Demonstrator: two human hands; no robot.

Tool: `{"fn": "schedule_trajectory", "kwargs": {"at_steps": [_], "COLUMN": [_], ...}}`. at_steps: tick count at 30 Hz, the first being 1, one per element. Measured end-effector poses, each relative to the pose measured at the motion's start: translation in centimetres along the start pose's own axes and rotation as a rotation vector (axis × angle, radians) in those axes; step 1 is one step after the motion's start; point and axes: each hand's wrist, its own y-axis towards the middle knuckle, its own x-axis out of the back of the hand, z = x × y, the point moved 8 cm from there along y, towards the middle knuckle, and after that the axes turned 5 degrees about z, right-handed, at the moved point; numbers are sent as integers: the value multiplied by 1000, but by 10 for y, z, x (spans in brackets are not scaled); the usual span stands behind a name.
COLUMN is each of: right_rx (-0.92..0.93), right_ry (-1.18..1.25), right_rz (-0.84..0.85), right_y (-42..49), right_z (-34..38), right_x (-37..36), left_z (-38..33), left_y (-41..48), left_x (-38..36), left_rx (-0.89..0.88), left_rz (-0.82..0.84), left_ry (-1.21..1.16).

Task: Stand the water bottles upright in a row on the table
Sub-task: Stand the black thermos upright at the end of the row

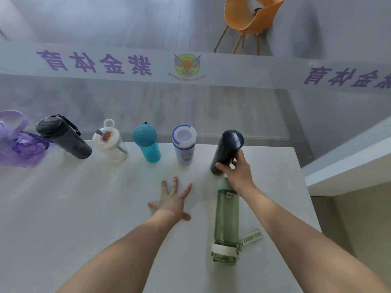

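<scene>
Several bottles stand upright in a row along the far edge of the white table point(84, 208): a purple bottle point(19, 144), a black bottle point(67, 140), a clear cream-lidded bottle point(111, 144), a teal bottle point(148, 144), a white bottle with a blue-rimmed lid point(184, 144) and a dark navy bottle point(227, 151). My right hand point(237, 172) grips the navy bottle near its base. A green bottle point(226, 220) lies on its side just under my right wrist, its white-banded end toward me. My left hand point(173, 199) rests flat on the table, fingers spread, holding nothing.
The table's right edge runs close to the green bottle, with a white ledge point(349, 166) beyond it. A glass wall with purple lettering stands right behind the row. An orange chair point(249, 17) sits on the floor beyond the glass.
</scene>
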Motion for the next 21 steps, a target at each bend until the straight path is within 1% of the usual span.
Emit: {"fn": "schedule_trajectory", "kwargs": {"at_steps": [2,8,13,21], "right_rx": [-9,-33,-14,-35], "right_ry": [24,25,3,-17], "right_rz": [-20,-9,-15,4], "right_y": [6,20,30,30], "right_z": [-2,-1,-1,-1], "right_x": [4,4,5,6], "left_z": [0,-1,-1,0], "left_y": [0,0,3,3], "left_x": [0,1,0,-1], "left_rx": [2,5,9,8], "left_rz": [8,5,-1,-2], "left_ry": [-10,-8,-5,-9]}}
